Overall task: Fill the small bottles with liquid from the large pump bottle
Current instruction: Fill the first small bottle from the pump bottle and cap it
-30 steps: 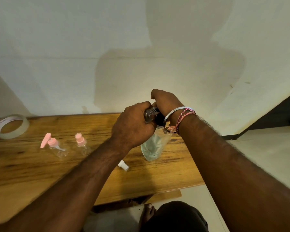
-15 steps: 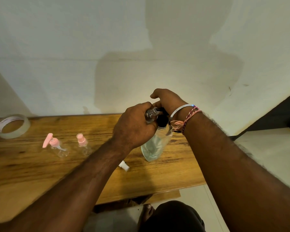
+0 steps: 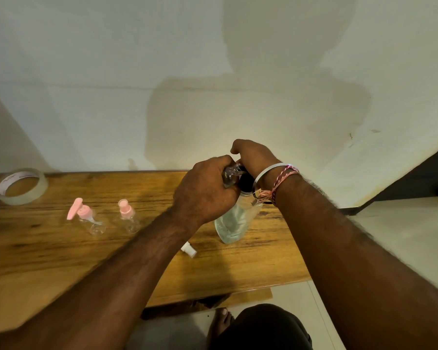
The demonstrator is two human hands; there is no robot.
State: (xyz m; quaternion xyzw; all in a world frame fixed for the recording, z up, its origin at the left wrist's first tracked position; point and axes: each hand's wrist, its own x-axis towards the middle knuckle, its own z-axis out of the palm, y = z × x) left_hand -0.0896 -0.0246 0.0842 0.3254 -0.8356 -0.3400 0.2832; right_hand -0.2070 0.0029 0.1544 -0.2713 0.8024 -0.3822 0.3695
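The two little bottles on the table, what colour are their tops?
Pink, on both small bottles, seen in the head view.

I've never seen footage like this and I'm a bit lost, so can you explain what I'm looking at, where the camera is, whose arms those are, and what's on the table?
There is no machine here. One wide-angle camera sits on a person's head and looks down, so both arms are the wearer's own.

The left hand grips a small clear bottle, held up at the dark top of the large pump bottle. The right hand, which wears bracelets, sits on that pump top.

On the wooden table stand two more small bottles: one with a pink pump and one with a pink cap. A roll of clear tape lies at the far left, and a small white cap lies near the left forearm.
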